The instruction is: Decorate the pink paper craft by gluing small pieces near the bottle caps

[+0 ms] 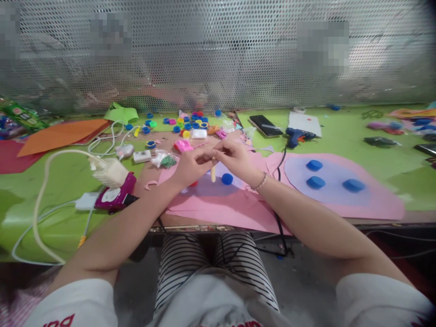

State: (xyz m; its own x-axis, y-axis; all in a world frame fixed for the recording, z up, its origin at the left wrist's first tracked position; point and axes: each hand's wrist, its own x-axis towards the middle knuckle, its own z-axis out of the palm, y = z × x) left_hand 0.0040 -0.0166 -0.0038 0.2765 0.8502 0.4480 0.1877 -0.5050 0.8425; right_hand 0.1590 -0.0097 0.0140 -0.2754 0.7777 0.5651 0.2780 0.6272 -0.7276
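My left hand (193, 164) and my right hand (235, 160) meet fingertip to fingertip over a pink sheet (218, 211). Both are pinched at the top of a short pale stick (213, 173), which hangs down between them; its upper end is hidden by the fingers. Just right of the stick, a round blue cap (227, 179) lies on a lilac paper piece (211, 186). A bit of something red (194, 184) shows beside my left wrist. Farther right, another lilac oval (335, 193) on pink paper bears three blue caps (315, 182).
Behind my hands lie many coloured caps (195, 125). A black phone (265, 126) and a blue glue gun (298, 136) with a black cable are at the back right. At left are a purple power strip (117, 195), a white plug (108, 171) and orange paper (63, 136). Perforated metal stands behind.
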